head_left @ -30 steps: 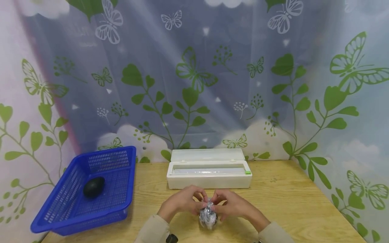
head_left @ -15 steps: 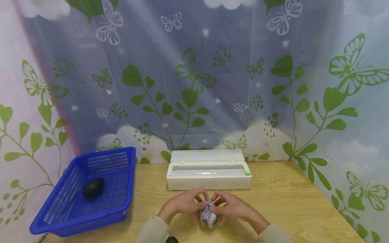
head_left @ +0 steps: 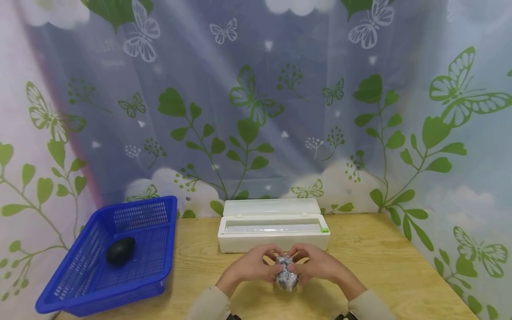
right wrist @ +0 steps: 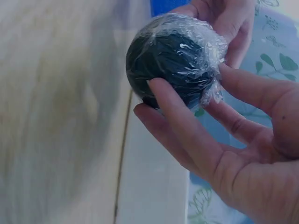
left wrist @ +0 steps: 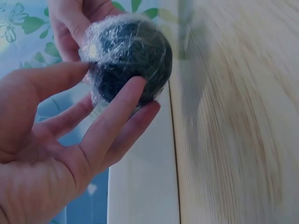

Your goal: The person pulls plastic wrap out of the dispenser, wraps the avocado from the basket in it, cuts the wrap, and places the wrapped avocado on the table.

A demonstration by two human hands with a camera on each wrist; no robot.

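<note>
A dark, avocado-like fruit wrapped in crinkled cling film (head_left: 286,278) is held between both hands, over the table in front of the white box. On its left side, the left hand (head_left: 258,265) grips it with curled fingers and thumb. Opposite, the right hand (head_left: 318,265) holds it the same way. From the left wrist, the film on the fruit (left wrist: 133,60) looks bunched up on the side near the thumb. The right wrist view has the gathered film (right wrist: 215,88) by the right thumb, with two fingers supporting the fruit's underside.
Behind the hands stands a white cling film box (head_left: 274,242), its lid (head_left: 272,206) raised and a green slider (head_left: 325,230) at its right end. A blue plastic basket (head_left: 170,249) at the left holds another dark oval fruit (head_left: 121,251). A printed curtain (head_left: 200,151) hangs behind the table.
Both hands have carried the wrapped fruit a little to the right and away from the body. The head view has tilted slightly. Box and basket stay in place.
</note>
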